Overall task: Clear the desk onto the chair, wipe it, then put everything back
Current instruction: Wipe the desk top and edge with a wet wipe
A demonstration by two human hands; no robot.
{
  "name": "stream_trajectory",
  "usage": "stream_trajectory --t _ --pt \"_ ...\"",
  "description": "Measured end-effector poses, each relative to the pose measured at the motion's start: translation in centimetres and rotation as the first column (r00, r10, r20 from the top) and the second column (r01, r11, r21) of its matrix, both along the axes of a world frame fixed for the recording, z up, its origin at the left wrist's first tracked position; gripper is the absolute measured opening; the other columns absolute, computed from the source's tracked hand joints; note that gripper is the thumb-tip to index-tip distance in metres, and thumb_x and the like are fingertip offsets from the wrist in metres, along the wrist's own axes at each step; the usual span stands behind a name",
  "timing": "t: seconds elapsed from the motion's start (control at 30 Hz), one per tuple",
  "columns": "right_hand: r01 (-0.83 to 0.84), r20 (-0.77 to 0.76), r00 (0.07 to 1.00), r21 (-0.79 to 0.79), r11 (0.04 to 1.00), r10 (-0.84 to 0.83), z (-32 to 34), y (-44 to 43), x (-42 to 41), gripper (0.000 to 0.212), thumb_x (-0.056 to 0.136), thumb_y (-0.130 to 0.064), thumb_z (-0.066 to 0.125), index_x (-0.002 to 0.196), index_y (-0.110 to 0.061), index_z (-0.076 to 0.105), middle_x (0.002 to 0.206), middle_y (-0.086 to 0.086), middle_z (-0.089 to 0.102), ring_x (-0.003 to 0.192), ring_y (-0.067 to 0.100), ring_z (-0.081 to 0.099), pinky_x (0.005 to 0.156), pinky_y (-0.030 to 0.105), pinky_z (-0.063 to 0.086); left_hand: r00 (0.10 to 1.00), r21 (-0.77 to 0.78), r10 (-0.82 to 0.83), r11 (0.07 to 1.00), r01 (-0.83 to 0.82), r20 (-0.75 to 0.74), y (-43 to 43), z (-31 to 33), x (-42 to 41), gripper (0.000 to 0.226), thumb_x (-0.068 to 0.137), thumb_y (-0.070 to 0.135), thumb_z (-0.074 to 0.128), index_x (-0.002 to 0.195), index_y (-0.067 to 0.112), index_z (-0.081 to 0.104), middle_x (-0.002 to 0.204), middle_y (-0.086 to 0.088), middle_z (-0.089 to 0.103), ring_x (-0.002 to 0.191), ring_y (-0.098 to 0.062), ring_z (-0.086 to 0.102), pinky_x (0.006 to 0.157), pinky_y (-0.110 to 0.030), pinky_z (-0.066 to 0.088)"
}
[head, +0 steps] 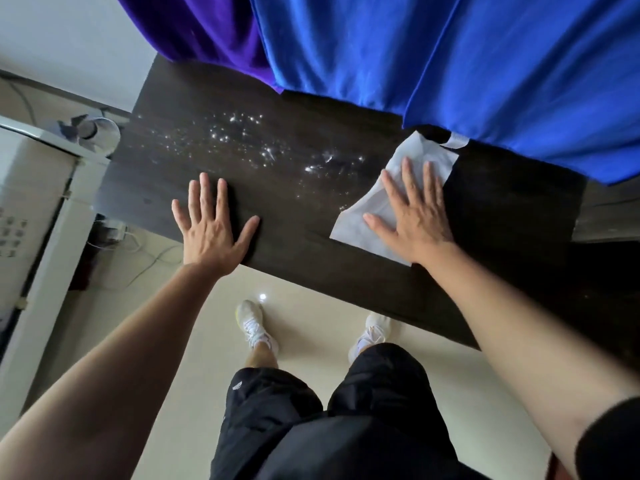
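Dark wood-grain desk [284, 188], wet; white cloth [391, 188] on top.
Droplets [242, 140] scattered across desk's left and middle portion, glinting. Cloth spread flat right of droplets, partly creased, far corner near desk's rear edge, near corner close to desk's front edge. Desk's right portion dull, dark.

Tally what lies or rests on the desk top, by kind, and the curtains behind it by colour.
Hands flat on the desk: 2, left hand and right hand
White cloth: 1
Blue curtain: 1
Purple curtain: 1
Total: 5
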State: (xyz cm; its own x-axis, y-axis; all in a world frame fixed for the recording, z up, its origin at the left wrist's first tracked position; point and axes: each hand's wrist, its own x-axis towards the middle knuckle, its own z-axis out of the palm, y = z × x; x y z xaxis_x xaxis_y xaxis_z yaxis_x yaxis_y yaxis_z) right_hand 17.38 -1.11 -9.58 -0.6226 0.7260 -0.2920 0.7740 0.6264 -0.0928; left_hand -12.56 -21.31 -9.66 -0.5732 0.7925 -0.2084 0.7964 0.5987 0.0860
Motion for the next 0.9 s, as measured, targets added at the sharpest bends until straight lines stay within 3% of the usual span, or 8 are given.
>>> stream_trajectory --t 0.13,0.3,0.53,0.7,0.8,0.9 --pt "0.038 -0.005 0.999 0.005 0.999 -0.038 -0.1 -0.4 -7.3 0.087 0.089 -0.080 0.015 0.160 -0.031 -0.002 0.168 0.009 -0.012 0.151 0.042 -0.016 0.124 0.054 -0.006 0.999 0.001 0.034 0.999 -0.034 0.033 -0.4 -0.4 -3.7 0.094 0.091 0.077 0.021 0.157 0.011 0.007 0.166 -0.013 -0.001 0.152 -0.029 -0.006 0.119 -0.061 -0.003" --pt "-0.085 -0.036 0.996 0.025 0.996 0.085 -0.4 -4.2 -17.6 0.083 0.091 -0.077 0.020 0.160 -0.033 0.004 0.169 0.009 -0.005 0.153 0.039 -0.011 0.125 0.053 -0.002 0.996 0.007 0.005 1.000 -0.005 0.090 -0.6 -0.8 -4.4 0.083 0.096 0.067 0.020 0.158 0.012 0.006 0.166 -0.011 -0.004 0.152 -0.029 -0.009 0.117 -0.064 -0.004" --pt "-0.249 0.011 0.969 -0.004 0.969 0.249 -0.4 -9.7 -13.7 0.078 0.095 -0.074 0.019 0.160 -0.034 0.006 0.169 0.008 -0.004 0.154 0.034 -0.010 0.125 0.052 0.002 0.994 -0.006 -0.033 0.999 0.034 0.104 -0.5 -0.5 -4.4 0.082 0.097 0.063 0.021 0.157 0.009 0.008 0.165 -0.015 -0.003 0.152 -0.035 -0.007 0.115 -0.068 0.000" --pt "-0.098 0.000 0.995 0.027 0.995 0.098 -0.7 -4.3 -11.0 0.075 0.095 -0.075 0.018 0.157 -0.040 -0.005 0.169 0.005 -0.006 0.154 0.033 -0.010 0.124 0.047 -0.007 0.998 -0.004 -0.031 0.999 0.032 0.050 -0.5 -1.0 -4.3 0.081 0.098 0.064 0.018 0.157 0.010 0.008 0.165 -0.015 0.000 0.152 -0.035 -0.005 0.116 -0.067 0.001" --pt "0.009 -0.016 1.000 0.058 0.998 -0.008 -1.1 -0.7 -14.8 0.079 0.092 -0.080 0.013 0.158 -0.040 -0.003 0.169 0.006 -0.007 0.154 0.037 -0.009 0.124 0.052 -0.001 1.000 0.005 -0.020 1.000 0.020 0.017 -0.5 -1.3 -4.2 0.080 0.098 0.063 0.020 0.157 0.010 0.009 0.166 -0.015 0.000 0.152 -0.034 -0.004 0.116 -0.066 0.000" --pt "-0.031 -0.044 0.998 0.075 0.997 0.034 -1.0 -0.5 -19.4 0.083 0.091 -0.080 0.013 0.159 -0.035 0.002 0.168 0.010 -0.003 0.153 0.042 -0.007 0.124 0.055 0.001 0.999 0.036 -0.016 0.999 0.014 0.043 -0.6 -1.1 -4.3 0.078 0.100 0.061 0.023 0.157 0.012 0.009 0.166 -0.013 -0.002 0.152 -0.031 -0.006 0.117 -0.064 -0.003"
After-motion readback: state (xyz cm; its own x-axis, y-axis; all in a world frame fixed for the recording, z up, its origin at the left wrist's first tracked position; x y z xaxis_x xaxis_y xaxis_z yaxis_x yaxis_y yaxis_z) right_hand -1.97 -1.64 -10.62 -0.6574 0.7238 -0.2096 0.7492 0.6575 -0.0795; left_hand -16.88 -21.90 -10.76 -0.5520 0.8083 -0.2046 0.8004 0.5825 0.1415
